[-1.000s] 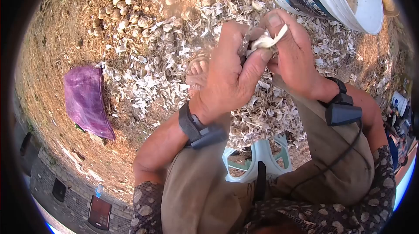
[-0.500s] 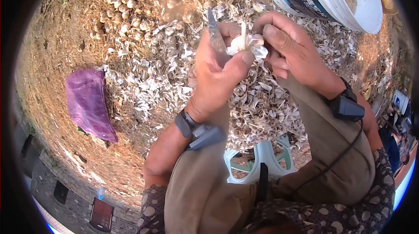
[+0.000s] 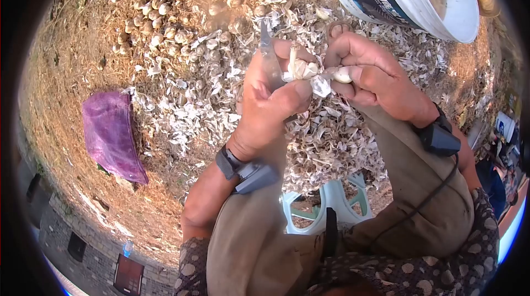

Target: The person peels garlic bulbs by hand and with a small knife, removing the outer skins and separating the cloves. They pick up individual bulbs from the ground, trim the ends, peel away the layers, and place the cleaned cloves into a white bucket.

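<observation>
Both hands (image 3: 265, 97) (image 3: 375, 78) raised — pinching garlic bulb (image 3: 302, 68).

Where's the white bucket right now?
Head view, upper right: the white bucket sits on the ground just beyond the right hand, at the far edge of the garlic skins pile, right of the loose garlic bulbs.

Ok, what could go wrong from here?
The small grey knife blade sticks up from the left hand beside the split white garlic bulb; the right hand, pinching a pale clove, could brush it. The clove could also drop into the papery skin pile and be lost.
</observation>
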Action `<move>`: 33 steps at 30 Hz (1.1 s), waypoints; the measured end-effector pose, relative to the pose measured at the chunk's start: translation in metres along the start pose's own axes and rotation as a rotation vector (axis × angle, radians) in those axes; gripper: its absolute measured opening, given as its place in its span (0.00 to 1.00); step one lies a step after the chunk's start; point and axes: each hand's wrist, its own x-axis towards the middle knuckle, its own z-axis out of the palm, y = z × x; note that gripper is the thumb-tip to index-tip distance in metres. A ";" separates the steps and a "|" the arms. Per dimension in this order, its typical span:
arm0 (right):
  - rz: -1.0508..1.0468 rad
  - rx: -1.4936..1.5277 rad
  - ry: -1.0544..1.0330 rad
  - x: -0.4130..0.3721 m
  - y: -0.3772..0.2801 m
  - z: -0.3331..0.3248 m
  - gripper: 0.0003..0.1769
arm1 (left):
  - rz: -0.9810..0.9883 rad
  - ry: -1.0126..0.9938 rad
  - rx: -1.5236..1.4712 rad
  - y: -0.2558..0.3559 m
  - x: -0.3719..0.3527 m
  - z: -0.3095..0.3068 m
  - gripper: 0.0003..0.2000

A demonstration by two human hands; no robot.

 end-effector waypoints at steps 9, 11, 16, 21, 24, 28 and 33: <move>-0.742 -0.147 0.497 -0.046 -0.054 -0.057 0.18 | 0.053 0.052 -0.024 0.002 0.007 -0.002 0.21; -0.698 -0.714 1.027 -0.061 -0.069 -0.106 0.21 | 0.042 0.048 0.021 0.003 0.005 0.003 0.22; -0.522 -1.387 1.325 -0.057 -0.059 -0.127 0.24 | 0.049 -0.064 0.147 0.005 0.008 0.003 0.21; -0.506 -0.620 0.570 -0.025 -0.037 -0.034 0.19 | 0.213 0.046 0.313 -0.005 0.012 0.006 0.23; -0.384 -0.511 0.270 -0.004 -0.004 -0.007 0.17 | 0.319 0.085 0.307 -0.014 0.012 0.016 0.22; -0.608 -0.717 0.185 0.021 0.025 -0.005 0.18 | 0.385 -0.088 0.473 -0.008 0.014 0.017 0.16; -0.551 -0.537 0.195 0.020 0.021 0.003 0.18 | 0.489 -0.120 0.638 -0.007 0.016 0.010 0.13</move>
